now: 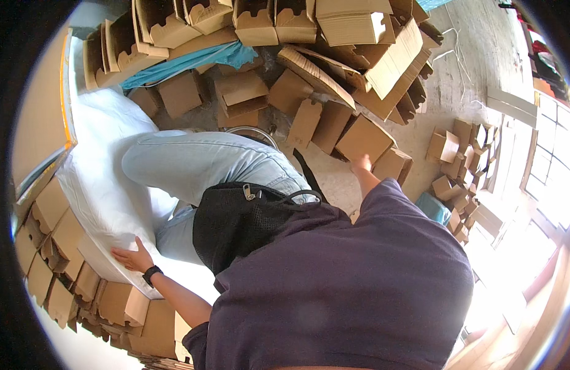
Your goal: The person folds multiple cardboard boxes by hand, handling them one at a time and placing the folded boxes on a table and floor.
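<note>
My left hand [134, 256] lies with its fingers spread on the edge of a white-covered surface [100, 185], a black band round its wrist. It holds nothing. On the other side, my right arm is stretched out over the floor. My right hand [361, 164] is closed at the lower edge of a brown cardboard box [365, 139], the thumb against its face and the other fingers mostly hidden. Another cardboard box [393, 165] stands just right of that hand. My leg in light jeans [205, 157] rests bent across the white surface.
Rows of open cardboard boxes [254, 24] curve along the far side, with blue plastic sheeting [192, 61] under some. More boxes [121, 303] are stacked at the near left. A pile of small boxes [460, 154] stands at the right, near bright windows. A board with orange edging [44, 105] rises at the left.
</note>
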